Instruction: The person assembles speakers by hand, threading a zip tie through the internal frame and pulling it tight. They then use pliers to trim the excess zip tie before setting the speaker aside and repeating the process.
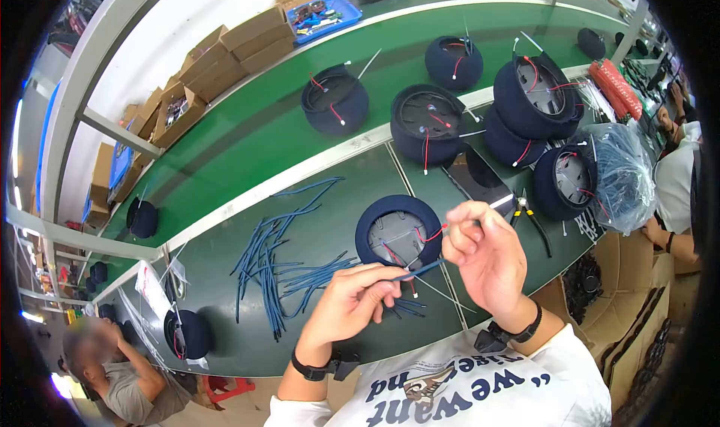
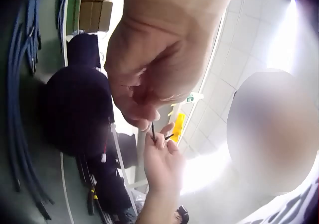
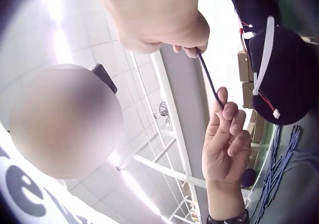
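Note:
A short dark blue cord [image 1: 421,270] stretches between my two hands, over the front of the table. My left hand [image 1: 346,299] pinches one end between thumb and fingers. At the other end, the curled fingers of my right hand [image 1: 489,260] pinch it; the right wrist view shows the cord [image 3: 209,77] running between both hands. Just beyond them on the table sits a round navy fabric-covered shell [image 1: 367,228], its grey plastic inside facing up with red wires and a white tie. Left of it lies a loose pile of similar blue cords [image 1: 266,269].
Several more navy shells [image 1: 427,146] stand at the back and right, some stacked. Yellow-and-black pliers [image 1: 534,224] lie by a dark flat panel [image 1: 476,173]. A clear plastic bag [image 1: 619,179] is at the right edge. Cardboard boxes [image 1: 259,37] line the back; another person [image 1: 135,374] sits at left.

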Demonstrator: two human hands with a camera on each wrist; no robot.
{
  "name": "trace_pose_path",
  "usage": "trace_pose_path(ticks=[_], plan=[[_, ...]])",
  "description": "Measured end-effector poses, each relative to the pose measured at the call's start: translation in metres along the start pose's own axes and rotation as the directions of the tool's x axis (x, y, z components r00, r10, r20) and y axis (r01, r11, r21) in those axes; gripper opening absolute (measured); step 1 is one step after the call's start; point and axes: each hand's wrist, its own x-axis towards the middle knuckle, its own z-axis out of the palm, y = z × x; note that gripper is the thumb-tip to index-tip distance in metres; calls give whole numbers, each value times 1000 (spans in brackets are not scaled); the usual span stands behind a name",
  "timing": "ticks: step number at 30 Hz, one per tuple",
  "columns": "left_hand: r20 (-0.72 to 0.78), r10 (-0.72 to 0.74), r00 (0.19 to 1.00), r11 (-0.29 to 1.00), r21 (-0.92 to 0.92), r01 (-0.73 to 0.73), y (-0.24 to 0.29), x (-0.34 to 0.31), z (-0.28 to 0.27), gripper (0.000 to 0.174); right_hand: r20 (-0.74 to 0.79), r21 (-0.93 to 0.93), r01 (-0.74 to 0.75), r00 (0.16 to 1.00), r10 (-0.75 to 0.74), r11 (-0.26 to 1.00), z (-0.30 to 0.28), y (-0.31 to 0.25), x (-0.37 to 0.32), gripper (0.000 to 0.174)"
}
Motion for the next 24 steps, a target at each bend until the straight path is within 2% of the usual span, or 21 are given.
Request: trace_pose_path(ticks=[3, 4, 7, 8, 9, 11, 12, 15, 16, 17, 19, 21, 23, 24], plan=[[-35, 186, 982, 972, 154, -179, 12, 9, -3, 30, -131, -294, 52, 987, -94, 954, 14, -1, 2, 41], [-93, 152, 984, 977, 164, -136, 17, 11, -2, 28, -16, -427, 133, 988, -154, 895, -2, 1, 1, 30], [-192, 181, 965, 983, 51, -174, 9, 17, 1, 20, 22, -484, 116, 992, -121, 868, 4, 3, -4, 25], [-206, 181, 962, 983, 61, -172, 3, 19, 4, 18, 42, -390, 88, 996, -78, 916, 1, 6, -5, 22], [-205, 283, 937, 947, 213, -240, 5, 23, 6, 22, 57, -376, 80, 996, -63, 923, 4, 10, -4, 19], [-159, 481, 862, 793, 497, -351, 13, 34, 10, 34, 95, -286, 40, 995, -14, 957, 1, 12, -1, 18], [-177, 488, 854, 778, 533, -334, 17, 37, 15, 43, 95, -243, 45, 995, -22, 969, 0, 14, 0, 18], [-60, 197, 979, 916, 367, -162, 8, 30, 14, 43, 86, -62, 61, 995, -56, 996, 1, 18, 6, 16], [-70, 315, 946, 899, 342, -274, 16, 35, 19, 33, 72, 29, 74, 995, -76, 997, 5, 18, 9, 16], [-49, 396, 917, 851, 396, -346, 14, 39, 20, 29, 56, 119, 86, 994, -93, 989, 8, 17, 11, 16], [7, 543, 840, 727, 496, -475, 9, 44, 20, 22, 39, 148, 142, 988, -150, 979, 12, 12, 15, 17], [-15, 522, 853, 762, 458, -459, 13, 42, 16, 13, 46, 156, 242, 967, -252, 958, 15, 5, 19, 17], [-32, 501, 865, 792, 420, -443, 10, 37, 4, 11, 4, 154, 287, 957, -292, 945, 14, -7, 19, 21], [-92, 440, 893, 854, 351, -385, 10, 32, 2, 10, 6, 93, 285, 958, -287, 954, 11, -10, 18, 22]])
